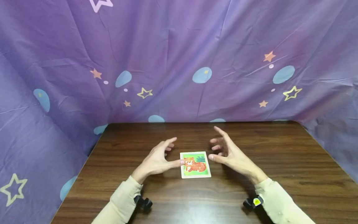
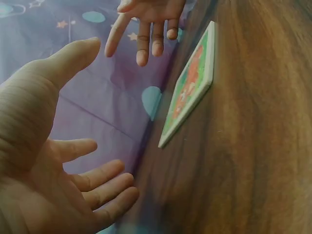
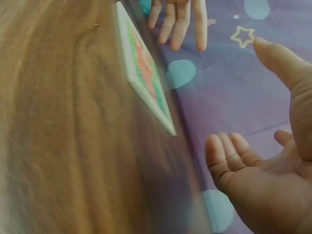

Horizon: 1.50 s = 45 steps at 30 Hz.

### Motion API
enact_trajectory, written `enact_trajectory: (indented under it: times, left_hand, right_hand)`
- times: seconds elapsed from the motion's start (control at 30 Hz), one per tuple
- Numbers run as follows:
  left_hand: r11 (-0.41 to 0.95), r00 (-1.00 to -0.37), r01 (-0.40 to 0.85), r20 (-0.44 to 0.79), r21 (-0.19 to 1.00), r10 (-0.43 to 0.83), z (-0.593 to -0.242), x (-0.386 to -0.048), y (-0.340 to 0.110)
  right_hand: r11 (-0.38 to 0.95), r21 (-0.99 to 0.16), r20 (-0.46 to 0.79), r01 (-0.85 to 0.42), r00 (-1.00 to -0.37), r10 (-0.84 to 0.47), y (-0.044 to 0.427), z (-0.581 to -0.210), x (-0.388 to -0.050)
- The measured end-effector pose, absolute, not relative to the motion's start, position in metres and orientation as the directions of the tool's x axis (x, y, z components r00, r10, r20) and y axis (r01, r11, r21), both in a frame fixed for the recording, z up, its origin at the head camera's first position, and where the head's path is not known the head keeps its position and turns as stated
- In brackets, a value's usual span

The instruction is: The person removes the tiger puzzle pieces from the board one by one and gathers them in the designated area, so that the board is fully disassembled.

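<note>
Purple cloth (image 1: 173, 53) behind wooden table (image 1: 293, 155) — tiger card (image 1: 197, 167) between left grip (image 1: 156, 160), right grip (image 1: 232, 154) — both spread.

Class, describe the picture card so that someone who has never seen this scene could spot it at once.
Start with the brown wooden table in front of the purple, star-patterned cloth. On it, between the left hand and the right hand, lies a flat, squarish card. Its white border and orange striped animal on bright green set it apart from the brown wood and hands.
</note>
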<state>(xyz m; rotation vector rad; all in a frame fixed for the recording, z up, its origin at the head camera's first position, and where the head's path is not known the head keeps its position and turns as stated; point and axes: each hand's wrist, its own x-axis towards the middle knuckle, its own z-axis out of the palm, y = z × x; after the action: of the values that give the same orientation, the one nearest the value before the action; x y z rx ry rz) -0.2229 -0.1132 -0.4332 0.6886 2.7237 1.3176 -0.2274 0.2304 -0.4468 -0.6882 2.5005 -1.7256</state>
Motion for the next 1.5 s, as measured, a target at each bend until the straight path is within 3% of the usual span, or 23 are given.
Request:
enact_trajectory:
  times: [0.3, 0.83, 1.13, 1.5]
  left_hand:
    - [0.575, -0.902, 0.347, 0.097, 0.741, 0.420, -0.457, -0.225, -0.109]
    - [0.633, -0.894, 0.402, 0.135, 0.662, 0.427, -0.471, -0.226, -0.100]
    - [0.644, -0.896, 0.404, 0.138, 0.650, 0.423, -0.472, -0.223, -0.100]
    - [0.633, -0.894, 0.398, 0.127, 0.664, 0.429, -0.469, -0.224, -0.102]
  right_hand:
    - [0.342, -0.872, 0.209, -0.350, -0.898, -0.386, 0.207, -0.462, -0.236]
    - [0.322, -0.853, 0.247, -0.410, -0.861, -0.444, 0.179, -0.476, -0.248]
    - [0.291, -0.881, 0.224, -0.374, -0.869, -0.441, 0.173, -0.479, -0.249]
    - [0.421, -0.801, 0.241, -0.426, -0.872, -0.426, 0.164, -0.481, -0.254]
